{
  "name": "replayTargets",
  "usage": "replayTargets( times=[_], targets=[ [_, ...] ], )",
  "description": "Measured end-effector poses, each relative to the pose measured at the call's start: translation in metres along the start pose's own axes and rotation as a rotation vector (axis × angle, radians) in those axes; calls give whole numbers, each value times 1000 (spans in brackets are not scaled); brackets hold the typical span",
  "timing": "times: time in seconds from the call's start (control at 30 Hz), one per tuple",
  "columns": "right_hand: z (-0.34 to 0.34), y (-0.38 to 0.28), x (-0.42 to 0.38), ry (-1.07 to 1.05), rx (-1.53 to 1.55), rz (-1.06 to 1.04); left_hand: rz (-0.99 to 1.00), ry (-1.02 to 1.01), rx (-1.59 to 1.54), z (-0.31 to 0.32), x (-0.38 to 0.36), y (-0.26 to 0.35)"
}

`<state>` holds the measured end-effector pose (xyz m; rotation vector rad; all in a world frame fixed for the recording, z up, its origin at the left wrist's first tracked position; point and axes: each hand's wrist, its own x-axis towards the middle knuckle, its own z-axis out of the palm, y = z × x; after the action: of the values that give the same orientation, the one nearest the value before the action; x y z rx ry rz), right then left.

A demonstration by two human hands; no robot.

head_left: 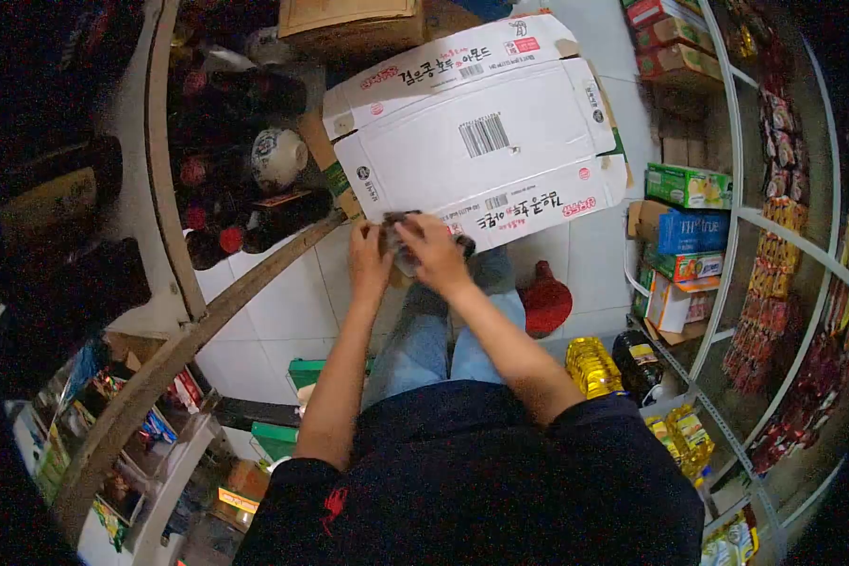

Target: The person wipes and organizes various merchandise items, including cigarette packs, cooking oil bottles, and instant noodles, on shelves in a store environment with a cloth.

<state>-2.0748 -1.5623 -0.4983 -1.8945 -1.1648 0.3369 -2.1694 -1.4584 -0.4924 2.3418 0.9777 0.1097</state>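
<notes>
Seen from above, a person standing on the tiled floor (274, 321) closes both the left hand (370, 259) and right hand (431, 253) on a small dark packet (398, 226) at the near edge of an open white carton (481, 141), seemingly mid-unpacking; shelving it looks next.

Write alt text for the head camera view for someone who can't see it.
Both hands, left hand and right hand, grip a small dark object at the edge of a flattened white cardboard box. Shelves of bottles stand left, packaged goods right.
</notes>
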Motion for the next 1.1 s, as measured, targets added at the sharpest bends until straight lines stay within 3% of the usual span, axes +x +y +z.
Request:
replayTargets(
  times=[0.1, 0.13, 0.17, 0.2, 0.27, 0.37, 0.43, 0.5, 0.57, 0.63, 0.7, 0.8, 0.87, 1.1],
  targets=[
    [-45, 38, -3, 114, -87, 188, 3, -38, 35, -13, 1, 15],
    [-64, 61, -9, 254, -200, 234, -34, -59, 30, -12, 2, 19],
    [-96, 68, -3, 326, -107, 433, -26, -59, 18, -11, 1, 23],
    [-109, 104, -17, 523, -219, 536, -25, -51, 49, -9, 0, 26],
    [-152, 157, -33, 639, -506, 576, -24, -33, 69, -3, -2, 30],
    [-186, 212, -50, 653, -514, 688, 35, -14, 200, 12, -7, 28],
    [-200, 216, -54, 832, 300, 1058, 138, -3, 418, 20, -12, 30],
    [-196, 200, -64, 903, 406, 965, 165, -103, 360, 21, -13, 44],
    [-187, 170, -70, 1207, 646, 857, 193, -201, 305, 18, -14, 66],
    [-167, 171, -107, 1211, 798, 979, 196, -346, 212, 18, -17, 93],
    [-148, 162, -139, 1178, 900, 1208, 208, -332, 260, 34, -17, 85],
    [-118, 171, -196, 1070, 1001, 1313, 232, -279, 387, 36, -18, 80],
    [-106, 173, -212, 1067, 958, 1401, 238, -242, 290, 34, -17, 85],
    [-126, 166, -195, 972, 1040, 1313, 351, -236, 317, 14, -21, 101]
  ],
)
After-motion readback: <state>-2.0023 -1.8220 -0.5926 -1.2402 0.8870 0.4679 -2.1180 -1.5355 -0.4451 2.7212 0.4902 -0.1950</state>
